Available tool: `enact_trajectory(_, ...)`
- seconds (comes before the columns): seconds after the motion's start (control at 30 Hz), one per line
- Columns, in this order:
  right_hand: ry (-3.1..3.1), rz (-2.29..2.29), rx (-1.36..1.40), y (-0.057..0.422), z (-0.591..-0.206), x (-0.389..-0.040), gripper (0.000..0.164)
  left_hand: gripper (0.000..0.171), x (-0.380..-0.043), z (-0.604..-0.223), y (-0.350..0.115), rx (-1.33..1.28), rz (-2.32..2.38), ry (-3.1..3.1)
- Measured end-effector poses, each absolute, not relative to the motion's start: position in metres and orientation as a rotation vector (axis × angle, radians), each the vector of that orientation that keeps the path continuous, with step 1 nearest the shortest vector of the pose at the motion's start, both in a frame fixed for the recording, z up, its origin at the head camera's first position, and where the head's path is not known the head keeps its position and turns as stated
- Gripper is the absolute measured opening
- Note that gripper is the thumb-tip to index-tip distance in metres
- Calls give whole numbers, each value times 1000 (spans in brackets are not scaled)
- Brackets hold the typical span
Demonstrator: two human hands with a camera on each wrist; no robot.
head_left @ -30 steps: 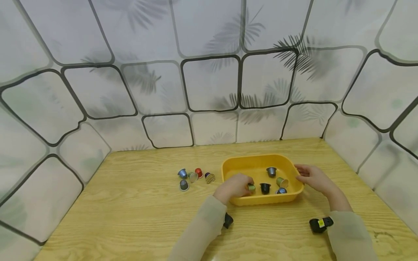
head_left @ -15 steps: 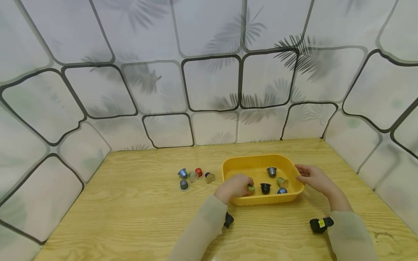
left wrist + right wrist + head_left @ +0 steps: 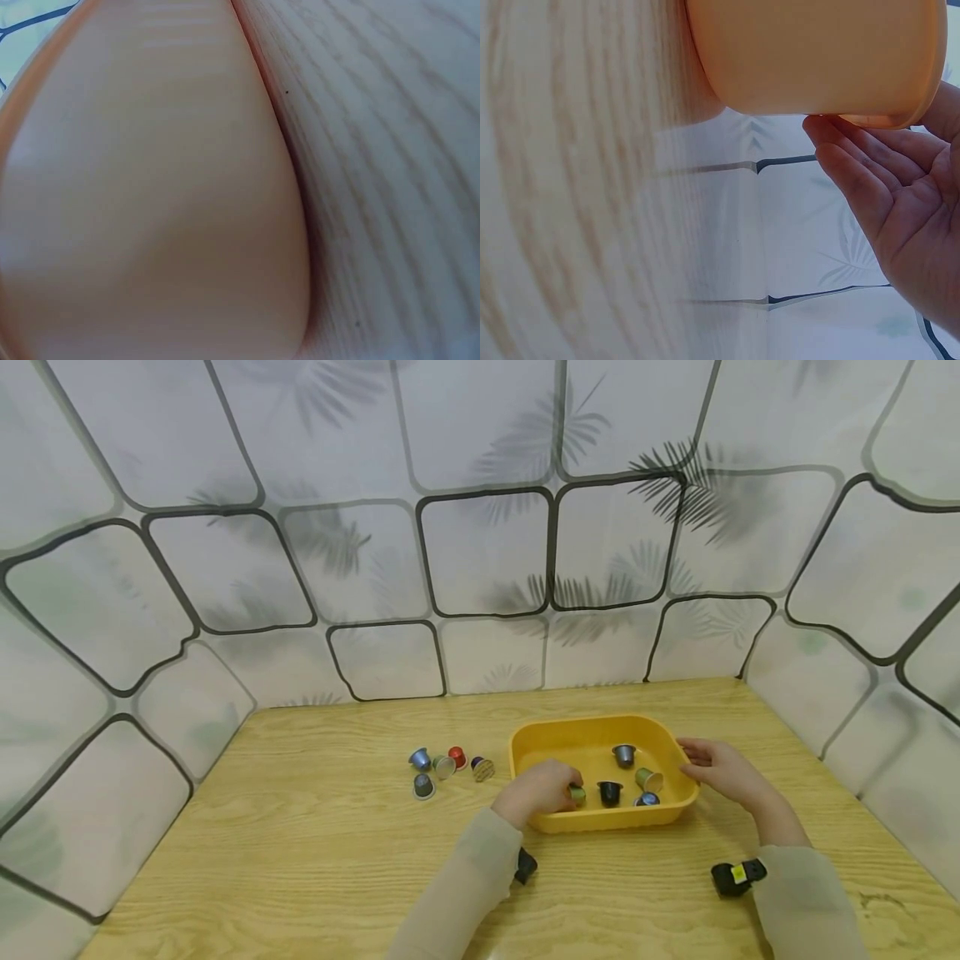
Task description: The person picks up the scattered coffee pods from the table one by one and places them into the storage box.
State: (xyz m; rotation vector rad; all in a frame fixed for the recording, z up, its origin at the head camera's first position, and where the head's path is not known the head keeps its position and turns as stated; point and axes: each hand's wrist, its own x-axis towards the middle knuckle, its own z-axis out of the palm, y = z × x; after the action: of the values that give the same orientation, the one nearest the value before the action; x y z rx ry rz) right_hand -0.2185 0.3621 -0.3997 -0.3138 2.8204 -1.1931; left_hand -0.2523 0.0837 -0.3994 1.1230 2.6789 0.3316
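My left hand (image 3: pixel 538 789) reaches over the near left side of a yellow tray (image 3: pixel 577 732), its fingers curled about a green coffee capsule (image 3: pixel 577 794) that is partly hidden. At the tray's right end my right hand (image 3: pixel 723 772) holds the rim, thumb over the edge and fingers against the outer wall; the right wrist view shows those fingers (image 3: pixel 855 169) under the rim. Also inside the tray lie a black capsule (image 3: pixel 610 793), a dark grey capsule (image 3: pixel 623 755), a pale green capsule (image 3: pixel 648 779) and a blue capsule (image 3: pixel 647 798). The left wrist view shows only the tray's wall (image 3: pixel 165 187) and tabletop.
Left of the tray, several capsules lie loosely grouped on the wooden table (image 3: pixel 322 860): blue (image 3: pixel 420 759), grey (image 3: pixel 423 787), pale green (image 3: pixel 444 767), red (image 3: pixel 457 757) and a tan-lidded one (image 3: pixel 482 768). Patterned walls (image 3: pixel 487 552) enclose the table at the back and sides.
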Motion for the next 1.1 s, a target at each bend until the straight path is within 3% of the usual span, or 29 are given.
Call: enact_trajectory(1.1,2821,-1182,-310,362,-400,-218,53,40,-254,-395,77,1135,533,2662)
